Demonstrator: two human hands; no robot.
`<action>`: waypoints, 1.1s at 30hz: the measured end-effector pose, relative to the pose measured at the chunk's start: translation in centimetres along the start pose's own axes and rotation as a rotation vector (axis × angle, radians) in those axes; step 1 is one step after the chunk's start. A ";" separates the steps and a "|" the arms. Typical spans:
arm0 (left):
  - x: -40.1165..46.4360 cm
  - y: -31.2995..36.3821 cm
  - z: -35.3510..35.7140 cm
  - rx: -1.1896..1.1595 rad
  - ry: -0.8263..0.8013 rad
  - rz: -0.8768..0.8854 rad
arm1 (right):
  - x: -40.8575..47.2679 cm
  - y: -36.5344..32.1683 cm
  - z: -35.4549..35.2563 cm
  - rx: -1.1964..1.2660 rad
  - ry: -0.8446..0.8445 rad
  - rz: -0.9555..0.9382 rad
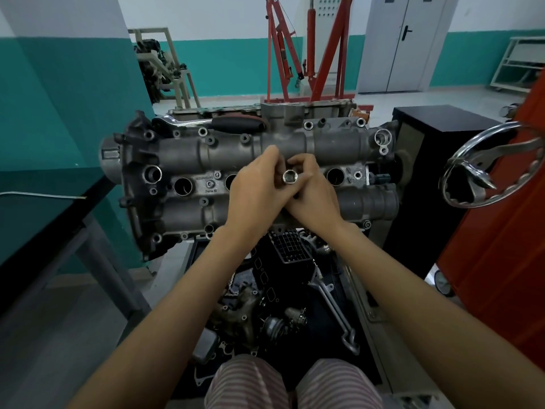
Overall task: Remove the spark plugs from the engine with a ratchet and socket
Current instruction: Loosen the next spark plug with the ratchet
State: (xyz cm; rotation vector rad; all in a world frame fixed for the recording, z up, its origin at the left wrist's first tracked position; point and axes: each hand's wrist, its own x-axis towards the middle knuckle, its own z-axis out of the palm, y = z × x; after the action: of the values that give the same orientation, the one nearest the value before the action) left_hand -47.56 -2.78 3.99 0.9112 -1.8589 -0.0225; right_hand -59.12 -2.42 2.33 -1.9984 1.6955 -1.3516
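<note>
The grey engine head (pixel 182 152) lies across the stand in front of me, with open spark plug wells (pixel 182 186) along its middle. Both hands meet over a well near the centre. A shiny socket (pixel 289 176) stands upright there, its open end facing up. My right hand (pixel 312 193) curls its fingers around the socket, and my left hand (pixel 258 187) pinches it from the left side. A ratchet (pixel 206 123) with a dark handle lies on the far edge of the engine. No spark plug shows.
A chrome handwheel (pixel 489 166) on an orange stand sticks out at the right, beside a black cabinet (pixel 436 119). A dark table (pixel 44 219) stands at the left. Loose parts and a wrench (pixel 333 305) lie on the tray below. A red engine hoist (pixel 309 48) stands behind.
</note>
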 end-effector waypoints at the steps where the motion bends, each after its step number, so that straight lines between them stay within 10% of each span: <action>1: 0.0 -0.1 0.0 -0.013 -0.057 -0.015 | -0.1 0.1 -0.2 0.025 -0.013 -0.005; 10: 1.0 1.3 -1.1 0.040 -0.225 0.004 | -1.2 -0.1 -1.1 0.383 0.357 0.136; 16: -0.5 2.4 -2.9 -0.032 -0.040 0.106 | -1.1 -1.6 -2.1 0.451 -0.064 0.496; 21: -1.8 3.4 -4.8 -0.026 0.012 0.193 | 0.9 -4.2 -2.4 1.019 -0.462 0.733; 28: -3.6 5.8 -5.8 -0.011 0.060 0.351 | 2.3 -5.4 -2.4 1.566 -0.173 1.188; 33: -4.0 7.0 -5.6 0.071 0.057 0.379 | 2.0 -5.6 -2.4 1.604 -0.155 1.152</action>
State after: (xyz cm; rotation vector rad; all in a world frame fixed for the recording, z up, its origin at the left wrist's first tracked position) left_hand -46.34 6.68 6.33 0.5873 -1.9610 0.3005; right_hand -57.16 -1.40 8.40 -0.1217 0.7090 -1.1862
